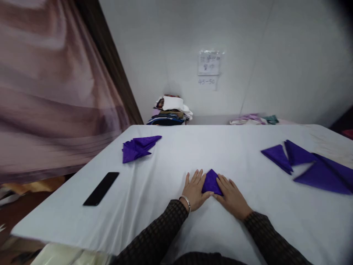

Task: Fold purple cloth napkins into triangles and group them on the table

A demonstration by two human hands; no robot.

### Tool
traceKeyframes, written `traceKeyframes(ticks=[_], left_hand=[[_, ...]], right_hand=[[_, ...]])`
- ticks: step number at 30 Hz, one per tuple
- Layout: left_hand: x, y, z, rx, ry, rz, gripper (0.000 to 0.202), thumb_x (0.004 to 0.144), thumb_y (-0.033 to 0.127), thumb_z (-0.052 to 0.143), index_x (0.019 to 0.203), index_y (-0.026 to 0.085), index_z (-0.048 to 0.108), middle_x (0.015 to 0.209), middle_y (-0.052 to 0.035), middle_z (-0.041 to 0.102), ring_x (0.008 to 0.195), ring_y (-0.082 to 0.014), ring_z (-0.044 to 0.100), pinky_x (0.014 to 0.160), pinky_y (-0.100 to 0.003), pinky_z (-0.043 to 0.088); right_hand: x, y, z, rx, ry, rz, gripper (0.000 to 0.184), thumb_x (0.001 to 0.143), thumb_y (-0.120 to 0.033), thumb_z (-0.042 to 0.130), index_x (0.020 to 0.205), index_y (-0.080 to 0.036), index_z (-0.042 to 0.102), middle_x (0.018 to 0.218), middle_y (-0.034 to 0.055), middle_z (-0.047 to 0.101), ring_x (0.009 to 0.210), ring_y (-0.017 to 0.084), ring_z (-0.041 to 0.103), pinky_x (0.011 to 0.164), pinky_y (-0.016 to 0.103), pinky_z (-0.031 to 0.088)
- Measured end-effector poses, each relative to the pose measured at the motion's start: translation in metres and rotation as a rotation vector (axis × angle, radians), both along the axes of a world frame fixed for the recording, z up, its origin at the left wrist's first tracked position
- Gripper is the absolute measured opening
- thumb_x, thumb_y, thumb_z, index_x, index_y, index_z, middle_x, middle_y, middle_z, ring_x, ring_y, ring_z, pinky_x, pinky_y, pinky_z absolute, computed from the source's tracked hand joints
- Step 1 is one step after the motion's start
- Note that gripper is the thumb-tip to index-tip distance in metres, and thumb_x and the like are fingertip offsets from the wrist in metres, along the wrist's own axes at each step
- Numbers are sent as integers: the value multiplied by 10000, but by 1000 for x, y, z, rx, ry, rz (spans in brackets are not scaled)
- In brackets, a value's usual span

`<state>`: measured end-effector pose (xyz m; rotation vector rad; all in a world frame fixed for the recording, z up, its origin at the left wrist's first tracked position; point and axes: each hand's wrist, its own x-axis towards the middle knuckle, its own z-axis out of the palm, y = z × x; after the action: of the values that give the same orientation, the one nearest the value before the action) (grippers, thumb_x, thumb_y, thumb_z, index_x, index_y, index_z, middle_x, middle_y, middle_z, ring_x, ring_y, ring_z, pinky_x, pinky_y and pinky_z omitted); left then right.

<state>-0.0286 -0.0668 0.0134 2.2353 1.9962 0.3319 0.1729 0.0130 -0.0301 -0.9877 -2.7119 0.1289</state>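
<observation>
A small purple cloth, folded to a point at its far end, lies flat on the white-covered table between my hands. My left hand rests flat along its left edge, fingers stretched forward and thumb at the near edge. Along the right edge lies my right hand, its fingers also extended and touching the cloth. The two thumbs nearly meet at the cloth's near side. Parts of the cloth's side edges are hidden under my fingers.
Folded purple cloths lie at the far left of the table. More purple cloth triangles spread over the right side. A black phone lies near the left edge. Stacked fabrics stand behind the table, and a curtain hangs left.
</observation>
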Motion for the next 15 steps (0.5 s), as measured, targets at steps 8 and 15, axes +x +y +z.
traceKeyframes(ticks=[8, 15], left_hand=[[17, 18, -19, -48, -11, -140, 703, 862, 626, 285, 1417, 194, 283, 1497, -87, 256, 1391, -262, 160, 1105, -564, 113], [12, 39, 4, -68, -241, 28, 503, 908, 455, 347, 1308, 171, 456, 1388, -99, 453, 1278, -202, 400, 1064, -365, 303]], right_hand=[[-2, -1, 13, -49, -24, -7, 675, 891, -511, 392, 1424, -111, 285, 1487, 145, 243, 1366, 255, 221, 1088, 458, 224], [-3, -1, 14, -73, 14, -6, 702, 889, -566, 350, 1421, -112, 293, 1480, 160, 256, 1361, 274, 229, 1081, 483, 211]])
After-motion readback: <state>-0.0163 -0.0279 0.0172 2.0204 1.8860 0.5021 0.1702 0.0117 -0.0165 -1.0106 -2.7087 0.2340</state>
